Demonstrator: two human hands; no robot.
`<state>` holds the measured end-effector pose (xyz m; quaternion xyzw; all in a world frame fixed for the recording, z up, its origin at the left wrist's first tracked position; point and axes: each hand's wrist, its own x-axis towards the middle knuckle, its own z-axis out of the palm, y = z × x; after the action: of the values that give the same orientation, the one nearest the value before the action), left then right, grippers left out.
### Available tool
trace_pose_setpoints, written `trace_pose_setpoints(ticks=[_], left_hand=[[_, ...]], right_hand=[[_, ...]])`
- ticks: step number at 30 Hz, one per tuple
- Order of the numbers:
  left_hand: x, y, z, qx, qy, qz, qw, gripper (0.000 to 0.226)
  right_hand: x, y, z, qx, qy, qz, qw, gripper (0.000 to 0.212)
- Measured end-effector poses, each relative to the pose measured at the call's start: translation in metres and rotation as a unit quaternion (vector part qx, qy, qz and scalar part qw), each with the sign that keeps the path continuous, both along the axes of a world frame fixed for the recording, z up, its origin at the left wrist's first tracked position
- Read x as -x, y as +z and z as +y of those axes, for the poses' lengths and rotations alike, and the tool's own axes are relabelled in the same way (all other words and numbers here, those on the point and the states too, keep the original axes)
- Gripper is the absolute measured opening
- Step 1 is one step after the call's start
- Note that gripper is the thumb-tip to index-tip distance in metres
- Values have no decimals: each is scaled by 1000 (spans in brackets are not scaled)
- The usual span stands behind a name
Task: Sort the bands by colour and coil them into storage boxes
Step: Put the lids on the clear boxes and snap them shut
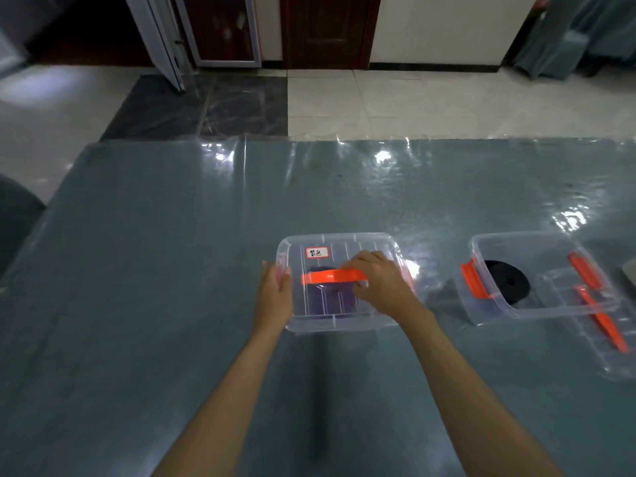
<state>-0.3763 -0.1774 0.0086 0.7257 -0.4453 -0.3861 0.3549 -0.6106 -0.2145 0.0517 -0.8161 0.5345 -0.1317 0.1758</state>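
Pressing lidded purple-band box (344, 304) | left hand (275, 290) flat on side, right hand (382, 280) grasping orange handle (330, 277) | open black-band box (537, 277) beside

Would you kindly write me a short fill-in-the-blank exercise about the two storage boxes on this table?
1. The box under the hands has its lid ____.
2. The coiled band in the open box is ____.
3. The handle on the closed lid is ____.
4. The right hand rests on the lid; the left hand is at the box's ____ end.

Missing words: on; black; orange; left
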Motion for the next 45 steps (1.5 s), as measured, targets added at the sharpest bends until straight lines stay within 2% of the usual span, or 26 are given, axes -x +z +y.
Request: trace_pose_setpoints(ticks=[3, 6, 8, 9, 11, 12, 14, 17, 20, 23, 26, 29, 33, 35, 41, 45], left_hand=[[-3, -1, -9, -19, 2, 25, 1000, 34], [3, -7, -3, 8, 67, 34, 997, 25], [6, -8, 0, -22, 130, 66, 989, 39], [6, -9, 1, -41, 159, 89, 982, 45], [5, -9, 3, -31, 188, 113, 975, 35], [6, -7, 5, -6, 189, 99, 977, 29], [9, -1, 9, 53, 186, 44, 980, 18], [13, 4, 13, 109, 153, -69, 980, 22], [14, 10, 13, 113, 123, -124, 978, 27], [12, 20, 15, 102, 76, -156, 980, 28], [6, 35, 20, 32, -20, -223, 974, 38], [7, 49, 40, -3, -104, -326, 939, 55], [38, 61, 84, 67, -165, -395, 901, 53], [64, 63, 100, 61, -214, -421, 879, 55], [142, 66, 127, 69, -308, -434, 844, 58], [202, 66, 125, 87, -332, -420, 840, 53]], right_hand=[[30, -25, 8, 60, -99, 3, 993, 38], [44, -48, 12, 37, -261, -72, 962, 54], [43, -57, 9, -63, -348, -177, 918, 68], [43, -55, 9, -121, -381, -253, 881, 72], [38, -50, 13, -158, -415, -375, 814, 71], [36, -48, 17, -122, -419, -377, 817, 59], [35, -49, 22, -8, -416, -305, 857, 36], [32, -48, 22, 78, -401, -232, 883, 34], [30, -46, 21, 109, -384, -173, 900, 32], [31, -39, 23, 90, -375, -166, 908, 31], [42, -30, 27, 20, -317, -164, 934, 35], [62, -18, 48, -13, -264, -99, 959, 38], [88, -7, 105, 16, -274, -31, 961, 32], [103, -3, 133, 11, -274, 1, 962, 31], [157, 3, 180, -14, -299, 48, 953, 28], [205, 4, 184, -23, -319, 53, 946, 26]])
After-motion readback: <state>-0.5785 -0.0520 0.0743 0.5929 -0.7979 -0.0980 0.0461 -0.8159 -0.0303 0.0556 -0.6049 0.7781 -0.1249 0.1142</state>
